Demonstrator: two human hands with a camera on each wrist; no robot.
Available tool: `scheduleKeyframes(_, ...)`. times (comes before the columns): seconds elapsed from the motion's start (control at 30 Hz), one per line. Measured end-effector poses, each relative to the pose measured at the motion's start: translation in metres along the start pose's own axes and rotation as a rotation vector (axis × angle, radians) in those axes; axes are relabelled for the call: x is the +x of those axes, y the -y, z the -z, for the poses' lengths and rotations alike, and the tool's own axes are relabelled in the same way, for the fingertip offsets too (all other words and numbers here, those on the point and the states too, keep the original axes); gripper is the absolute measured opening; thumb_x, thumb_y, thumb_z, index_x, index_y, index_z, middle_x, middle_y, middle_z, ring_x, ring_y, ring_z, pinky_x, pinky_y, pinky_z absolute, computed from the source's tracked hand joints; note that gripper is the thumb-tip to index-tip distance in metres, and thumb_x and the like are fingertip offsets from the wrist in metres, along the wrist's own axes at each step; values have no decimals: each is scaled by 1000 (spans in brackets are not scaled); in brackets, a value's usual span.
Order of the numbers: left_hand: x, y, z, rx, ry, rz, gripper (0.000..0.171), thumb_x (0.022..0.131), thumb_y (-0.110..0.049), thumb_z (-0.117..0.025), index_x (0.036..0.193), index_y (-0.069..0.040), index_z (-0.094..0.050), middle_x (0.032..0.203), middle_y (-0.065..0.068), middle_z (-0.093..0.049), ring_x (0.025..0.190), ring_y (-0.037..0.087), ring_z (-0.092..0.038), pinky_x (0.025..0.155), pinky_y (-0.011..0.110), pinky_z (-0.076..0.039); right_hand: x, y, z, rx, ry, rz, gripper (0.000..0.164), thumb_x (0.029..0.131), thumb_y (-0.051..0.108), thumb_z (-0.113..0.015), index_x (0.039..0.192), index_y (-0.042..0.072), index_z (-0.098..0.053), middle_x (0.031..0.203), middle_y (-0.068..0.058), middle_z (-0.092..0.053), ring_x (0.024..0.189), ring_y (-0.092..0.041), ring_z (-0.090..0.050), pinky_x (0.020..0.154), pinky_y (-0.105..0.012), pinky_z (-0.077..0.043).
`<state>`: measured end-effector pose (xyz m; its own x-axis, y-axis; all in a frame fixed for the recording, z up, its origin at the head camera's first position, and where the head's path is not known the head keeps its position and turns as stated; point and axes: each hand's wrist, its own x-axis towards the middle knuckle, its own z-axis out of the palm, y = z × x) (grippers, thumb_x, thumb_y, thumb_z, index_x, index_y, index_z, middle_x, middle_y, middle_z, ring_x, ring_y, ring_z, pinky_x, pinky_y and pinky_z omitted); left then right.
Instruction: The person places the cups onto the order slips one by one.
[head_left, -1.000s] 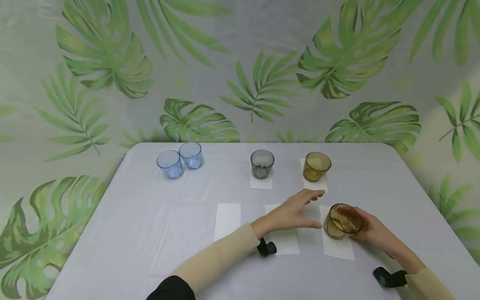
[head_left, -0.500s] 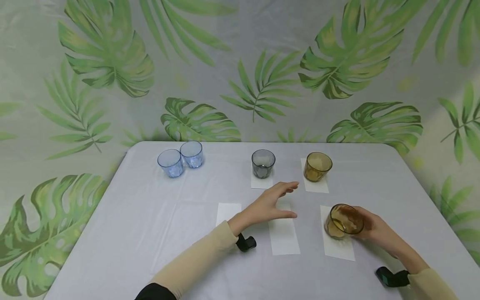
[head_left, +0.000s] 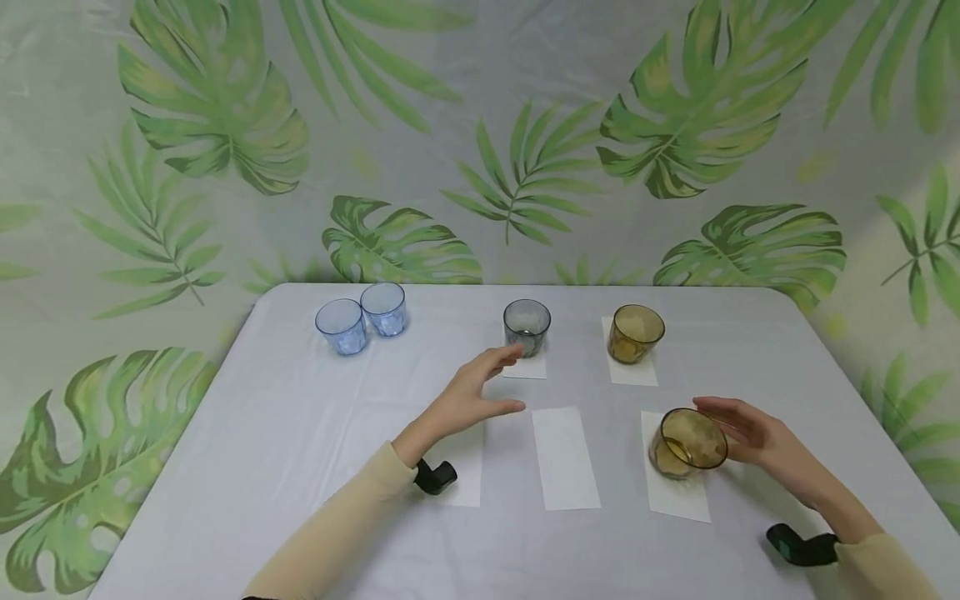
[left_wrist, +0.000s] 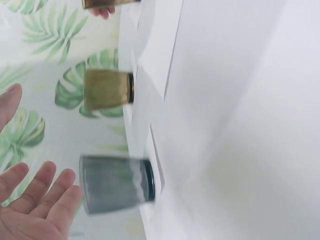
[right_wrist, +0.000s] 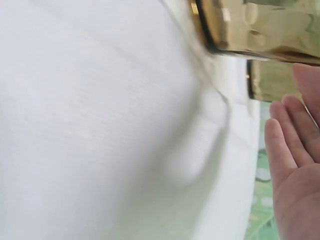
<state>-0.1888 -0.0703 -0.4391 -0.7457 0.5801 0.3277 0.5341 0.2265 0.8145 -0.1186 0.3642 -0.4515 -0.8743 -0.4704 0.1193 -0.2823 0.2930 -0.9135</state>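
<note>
Bright, even, soft light with faint shadows; the head view is sharp, both wrist views motion-blurred.

The left hand [head_left: 468, 400] hovers with spread fingers [head_left: 501, 357] just short of the grey glass [head_left: 527, 327] on the tabletop [head_left: 300, 433]. The right hand [head_left: 757, 433] is relaxed just beside the near amber glass [head_left: 686, 442], which stands on a paper strip [head_left: 678, 496].

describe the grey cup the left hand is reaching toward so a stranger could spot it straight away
On the white table, look along the far row of cups. The grey cup stands in the middle on a white paper slip, just beyond the left hand. It is the only smoky grey one, between two blue cups and amber ones.
</note>
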Motion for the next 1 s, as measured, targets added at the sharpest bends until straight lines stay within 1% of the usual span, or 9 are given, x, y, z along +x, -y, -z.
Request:
scheduleKeyframes(0.1,-8,4,17,17,-54,22,76,82,-12,-78,145,-2,-36,138,14,-47,126,26,-46,108,31,-36,2,6,4,-1,-5,7,53,90,-15,-51,140,-10,-34,140,5,-47,126,3,-41,95,-10,-40)
scheduleKeyframes(0.2,-16,5,36,28,-115,39,76,81,-7,-77,144,1,-36,138,19,-47,126,30,-45,108,38,-36,4,11,7,-18,-17,18,52,91,-14,-51,140,-9,-34,140,6,-46,127,1,-41,97,-10,-37)
scheduleKeyframes(0.3,-24,-8,58,40,-165,56,74,81,-2,-75,143,6,-35,137,25,-46,126,36,-44,108,44,-35,6,16,9,-27,-36,14,52,91,-14,-51,140,-8,-35,139,6,-47,126,1,-42,96,-12,-39)
scheduleKeyframes(0.43,-35,-27,84,79,-208,107,70,83,1,-73,141,11,-35,136,28,-45,127,39,-42,108,47,-34,8,22,11,-25,-49,12,52,92,-14,-51,141,-8,-35,140,5,-47,126,0,-43,95,-13,-41)
scheduleKeyframes(0.5,-40,-28,95,94,-226,132,70,83,2,-72,141,12,-34,137,29,-44,128,40,-41,108,47,-33,10,26,12,-29,-50,15,51,92,-12,-51,141,-8,-35,140,4,-47,127,-1,-43,96,-13,-40)
scheduleKeyframes(0.6,-49,-29,109,120,-254,165,69,83,4,-71,140,14,-33,137,31,-43,128,42,-40,108,49,-32,12,31,12,-37,-50,9,50,94,-9,-51,141,-6,-35,140,6,-47,126,0,-43,96,-12,-39)
scheduleKeyframes(0.73,-60,-26,125,159,-298,191,68,84,4,-71,139,15,-33,136,31,-43,127,43,-40,108,50,-32,15,37,10,-49,-51,0,49,95,-7,-51,141,-6,-36,139,7,-48,126,1,-43,96,-11,-39)
scheduleKeyframes(0.93,-72,-17,144,194,-379,213,67,83,3,-72,139,13,-35,137,31,-43,127,43,-41,107,49,-33,22,43,7,-32,-27,27,49,94,-10,-50,141,-7,-35,142,-6,-46,128,-3,-43,98,-14,-38)
scheduleKeyframes(1.0,-75,-14,149,216,-401,221,67,83,3,-72,139,13,-36,137,31,-43,127,43,-41,107,50,-32,24,46,5,-22,-13,42,50,94,-12,-49,141,-7,-35,142,-5,-46,128,-4,-43,99,-14,-38)
